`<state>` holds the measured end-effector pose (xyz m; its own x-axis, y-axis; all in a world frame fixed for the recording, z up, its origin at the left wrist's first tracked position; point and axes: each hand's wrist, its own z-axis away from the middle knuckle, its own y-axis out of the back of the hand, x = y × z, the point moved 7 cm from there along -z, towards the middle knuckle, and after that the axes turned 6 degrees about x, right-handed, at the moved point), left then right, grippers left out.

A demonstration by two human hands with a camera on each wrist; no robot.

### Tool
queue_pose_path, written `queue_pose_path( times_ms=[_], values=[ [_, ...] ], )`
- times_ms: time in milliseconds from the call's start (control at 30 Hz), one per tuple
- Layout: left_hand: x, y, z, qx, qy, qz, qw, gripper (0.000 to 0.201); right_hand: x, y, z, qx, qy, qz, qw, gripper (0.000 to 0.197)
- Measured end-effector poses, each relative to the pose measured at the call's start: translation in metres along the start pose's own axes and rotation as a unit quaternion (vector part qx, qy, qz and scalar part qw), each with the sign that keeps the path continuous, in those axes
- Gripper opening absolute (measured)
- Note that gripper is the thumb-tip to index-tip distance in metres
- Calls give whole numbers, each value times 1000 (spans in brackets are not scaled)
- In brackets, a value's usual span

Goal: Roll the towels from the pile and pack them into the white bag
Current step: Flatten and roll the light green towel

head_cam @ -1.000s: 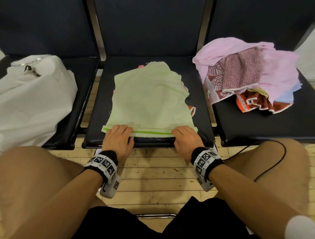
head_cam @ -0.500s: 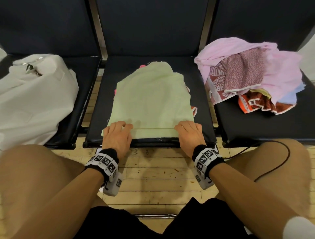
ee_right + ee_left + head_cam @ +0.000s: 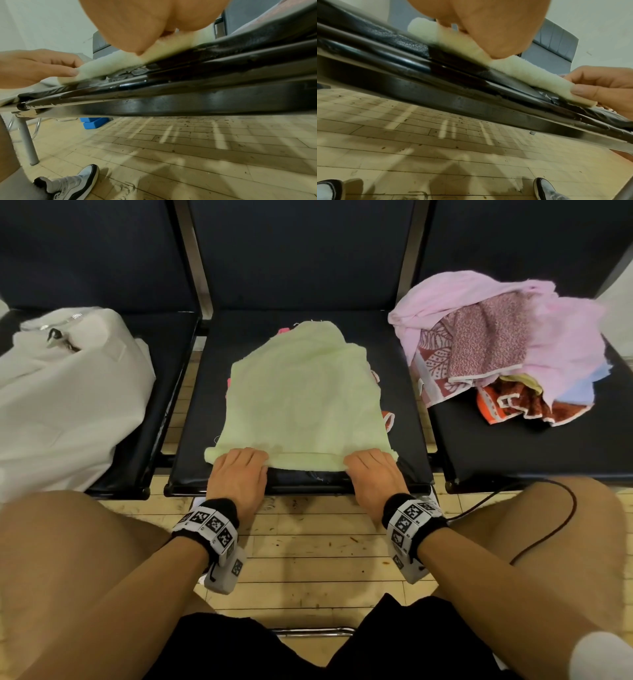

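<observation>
A light green towel [image 3: 301, 398] lies spread on the middle black seat [image 3: 406, 392], and its near edge is turned into a thin roll [image 3: 522, 70]. My left hand [image 3: 239, 470] grips the roll's left end, fingers on top and thumb against its front [image 3: 73, 73]. At the right end my right hand [image 3: 371, 470] holds the roll the same way, thumb pressed to its front [image 3: 583, 90]. The white bag [image 3: 68, 392] slumps on the left seat. The pile of pink, patterned and orange towels [image 3: 496, 350] sits on the right seat.
Edges of pink and red-trimmed cloth [image 3: 387, 419] peek out from under the green towel. Dark seat backs rise behind all three seats. Wooden floor [image 3: 315, 549] lies between the seat front and my knees. A black cable [image 3: 548, 529] runs over my right thigh.
The bright green stripe at the towel's near hem has been rolled under and is out of sight. Both hands have moved a little away from me with the growing roll.
</observation>
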<state>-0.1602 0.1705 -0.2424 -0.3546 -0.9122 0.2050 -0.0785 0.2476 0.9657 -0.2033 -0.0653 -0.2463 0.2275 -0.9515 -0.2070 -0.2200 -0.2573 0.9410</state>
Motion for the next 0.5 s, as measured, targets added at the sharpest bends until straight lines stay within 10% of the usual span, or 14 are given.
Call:
queue_pose_path(
  times_ms=[200, 500],
  values=[
    [1, -2, -1, -43, 18, -28, 999, 30, 1, -1, -4, -61, -19, -11, 998, 40],
    [3, 5, 0, 16, 2, -27, 1000, 32, -5, 6, -5, 55, 49, 29, 997, 34]
  ],
)
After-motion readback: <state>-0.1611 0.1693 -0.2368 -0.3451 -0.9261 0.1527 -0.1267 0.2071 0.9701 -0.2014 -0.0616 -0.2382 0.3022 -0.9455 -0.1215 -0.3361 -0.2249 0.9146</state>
